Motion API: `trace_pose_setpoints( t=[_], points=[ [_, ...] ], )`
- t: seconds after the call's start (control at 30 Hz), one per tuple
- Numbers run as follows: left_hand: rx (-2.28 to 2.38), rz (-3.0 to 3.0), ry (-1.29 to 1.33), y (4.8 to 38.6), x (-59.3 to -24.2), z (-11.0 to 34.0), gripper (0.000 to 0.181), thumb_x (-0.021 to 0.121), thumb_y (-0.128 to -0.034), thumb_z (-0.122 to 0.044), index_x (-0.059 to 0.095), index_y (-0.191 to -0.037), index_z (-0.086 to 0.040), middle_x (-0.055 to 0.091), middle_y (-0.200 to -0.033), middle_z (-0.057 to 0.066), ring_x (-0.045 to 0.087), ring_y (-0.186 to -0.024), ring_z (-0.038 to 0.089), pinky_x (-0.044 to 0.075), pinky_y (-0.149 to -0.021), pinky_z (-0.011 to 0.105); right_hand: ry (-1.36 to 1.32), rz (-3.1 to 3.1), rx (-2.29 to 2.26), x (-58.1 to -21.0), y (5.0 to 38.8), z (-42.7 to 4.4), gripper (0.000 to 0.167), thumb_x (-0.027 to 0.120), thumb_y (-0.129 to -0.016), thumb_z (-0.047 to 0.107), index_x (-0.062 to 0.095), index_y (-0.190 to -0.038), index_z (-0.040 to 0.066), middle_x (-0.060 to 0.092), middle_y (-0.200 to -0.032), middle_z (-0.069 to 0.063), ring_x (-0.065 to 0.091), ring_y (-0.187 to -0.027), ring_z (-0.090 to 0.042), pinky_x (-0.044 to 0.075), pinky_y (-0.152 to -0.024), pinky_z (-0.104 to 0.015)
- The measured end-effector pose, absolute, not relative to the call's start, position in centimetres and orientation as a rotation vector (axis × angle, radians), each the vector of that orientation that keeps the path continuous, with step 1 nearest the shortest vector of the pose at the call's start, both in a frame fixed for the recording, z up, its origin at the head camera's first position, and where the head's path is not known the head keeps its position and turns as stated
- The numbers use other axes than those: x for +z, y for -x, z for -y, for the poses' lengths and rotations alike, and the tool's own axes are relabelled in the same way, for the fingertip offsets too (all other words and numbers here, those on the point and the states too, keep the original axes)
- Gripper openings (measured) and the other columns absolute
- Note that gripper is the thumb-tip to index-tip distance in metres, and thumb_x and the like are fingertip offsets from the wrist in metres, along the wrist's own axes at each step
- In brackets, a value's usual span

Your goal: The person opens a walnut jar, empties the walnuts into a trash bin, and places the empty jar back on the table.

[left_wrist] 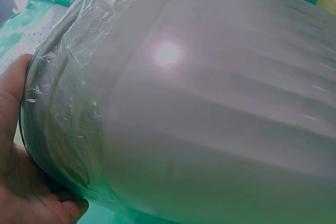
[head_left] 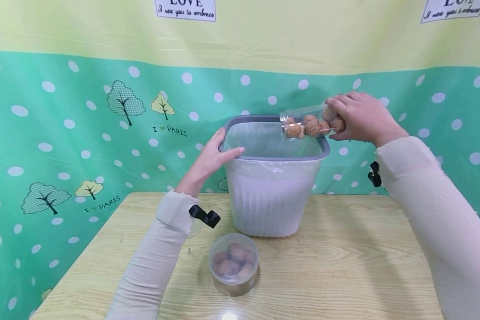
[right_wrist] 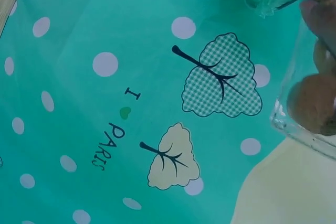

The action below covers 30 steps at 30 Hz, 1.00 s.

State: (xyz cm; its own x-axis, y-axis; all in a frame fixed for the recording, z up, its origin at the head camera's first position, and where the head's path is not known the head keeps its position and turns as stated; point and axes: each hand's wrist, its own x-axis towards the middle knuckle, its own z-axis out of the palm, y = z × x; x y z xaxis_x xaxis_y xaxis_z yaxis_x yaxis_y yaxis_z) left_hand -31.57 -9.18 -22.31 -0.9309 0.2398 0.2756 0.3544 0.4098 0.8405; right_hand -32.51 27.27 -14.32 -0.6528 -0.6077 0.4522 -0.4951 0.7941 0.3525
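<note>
A pale trash bin (head_left: 270, 195) with a grey rim and a thin clear plastic liner stands upright on the table. My left hand (head_left: 212, 155) holds its rim at the left front corner; the left wrist view shows fingers (left_wrist: 71, 208) at the liner-covered edge. My right hand (head_left: 364, 118) grips the base end of a clear jar (head_left: 284, 126) with several walnuts (head_left: 312, 126) inside. The jar lies nearly level above the right side of the bin's opening, mouth toward the left. In the right wrist view one walnut (right_wrist: 315, 103) shows through its wall.
A second clear jar (head_left: 234, 289), lidded and holding several walnuts, stands on the wooden table (head_left: 344, 266) in front of the bin. Partly behind my left forearm lies a clear round disc (head_left: 194, 227). A green and yellow printed cloth (head_left: 104, 146) hangs behind.
</note>
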Motion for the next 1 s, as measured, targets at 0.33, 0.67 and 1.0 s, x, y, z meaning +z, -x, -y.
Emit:
trace_pose_setpoints(
  t=[0.33,0.67,1.0],
  points=[
    [-1.557,2.553,0.534,31.44,-22.20,9.14,0.093,0.066,-0.0841,-0.042,0.012,-0.151,-0.008,0.005,-0.159,0.003,0.003,-0.144,0.017,0.010,-0.116,0.038,-0.825,2.399,-0.229,-14.48,32.67,-27.70,0.076,0.084,-0.063,0.017,0.048,-0.127,-0.003,0.056,-0.119,-0.023,0.049,-0.107,-0.042,0.040,-0.093,-0.056],
    [-1.563,2.550,0.533,31.53,-22.31,9.22,0.091,0.066,-0.0849,-0.039,0.011,-0.151,-0.008,0.005,-0.159,0.003,0.002,-0.144,0.017,0.010,-0.116,0.039,-0.824,2.421,-0.238,-14.51,32.68,-27.49,0.078,0.083,-0.064,0.021,0.047,-0.129,-0.004,0.054,-0.122,-0.025,0.048,-0.109,-0.042,0.040,-0.094,-0.056],
    [-1.556,2.551,0.533,31.46,-22.37,9.14,0.093,0.067,-0.0838,-0.041,0.011,-0.151,-0.008,0.005,-0.159,0.002,0.003,-0.144,0.018,0.010,-0.116,0.039,-0.821,2.445,-0.244,-14.54,32.55,-27.55,0.081,0.085,-0.065,0.022,0.045,-0.131,-0.003,0.053,-0.123,-0.024,0.047,-0.109,-0.042,0.040,-0.094,-0.056]
  ],
)
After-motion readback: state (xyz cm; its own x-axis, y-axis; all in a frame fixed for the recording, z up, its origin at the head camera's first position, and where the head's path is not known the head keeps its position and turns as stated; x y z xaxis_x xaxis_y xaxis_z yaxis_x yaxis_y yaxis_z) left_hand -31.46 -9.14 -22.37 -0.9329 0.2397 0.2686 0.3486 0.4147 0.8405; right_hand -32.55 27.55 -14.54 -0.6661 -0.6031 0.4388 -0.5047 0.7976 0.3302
